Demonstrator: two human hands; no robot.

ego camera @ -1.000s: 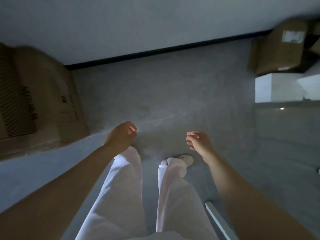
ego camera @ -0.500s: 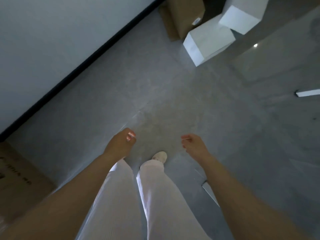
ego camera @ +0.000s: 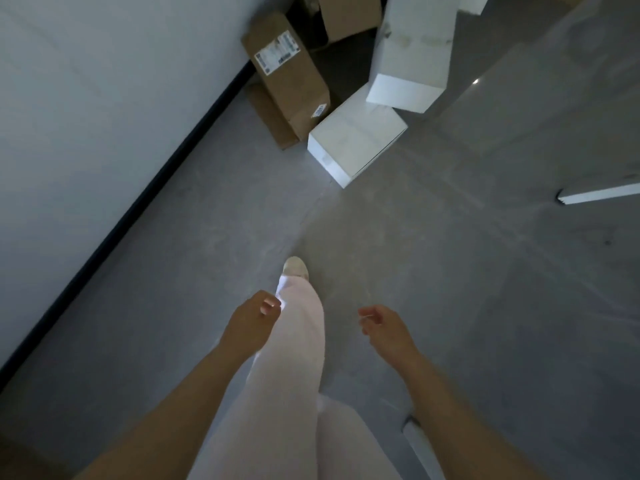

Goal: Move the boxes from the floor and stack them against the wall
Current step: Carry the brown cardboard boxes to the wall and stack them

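Note:
A pile of boxes lies on the grey floor ahead, near the wall. A brown cardboard box (ego camera: pixel 289 74) with a printed label leans there, a second brown box (ego camera: pixel 348 15) behind it. A white box (ego camera: pixel 356 140) lies nearest to me, and a taller white box (ego camera: pixel 412 60) rests partly on it. My left hand (ego camera: pixel 251 318) hangs loosely curled and holds nothing. My right hand (ego camera: pixel 384 327) is also empty with relaxed fingers. Both hands are well short of the boxes.
The white wall (ego camera: pixel 104 98) with its black skirting (ego camera: pixel 145 199) runs along the left. My white-trousered leg and shoe (ego camera: pixel 296 268) step forward on the floor. A bright strip reflection (ego camera: pixel 599 194) shows at the right.
The view has swung right and forward: the large brown box at the left has left the frame and the pile of boxes has come closer. Both hands stay empty.

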